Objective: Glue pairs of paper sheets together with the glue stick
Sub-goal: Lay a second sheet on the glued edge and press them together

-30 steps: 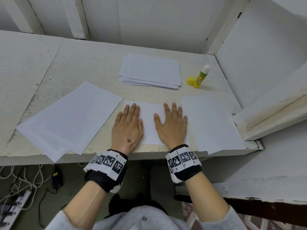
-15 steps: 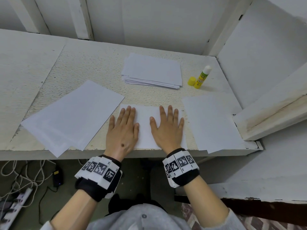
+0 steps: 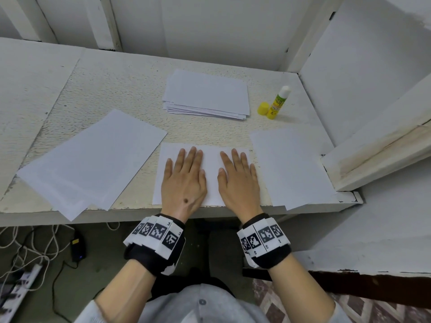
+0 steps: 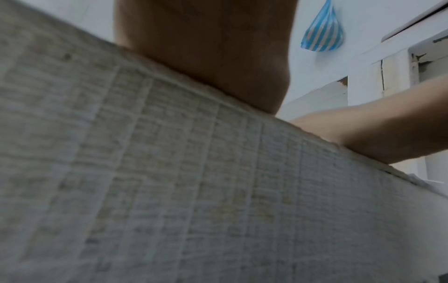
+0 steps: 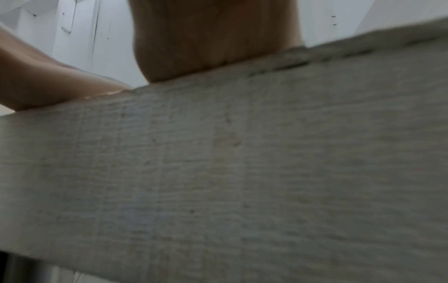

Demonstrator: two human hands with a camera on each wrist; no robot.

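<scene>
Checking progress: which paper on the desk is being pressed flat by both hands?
The middle sheet at the desk's front edge, under the left hand and right hand; the others lie untouched.

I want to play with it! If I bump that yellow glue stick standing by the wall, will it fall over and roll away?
Probably yes. The glue stick stands upright, tall and thin on a small base, so a bump would likely tip it. It is round, so it might roll on the table. Its yellow cap is off beside it, so the tip could smear.

Head view looks down; wrist views look up beneath table edge [image 4: 169, 172].
</scene>
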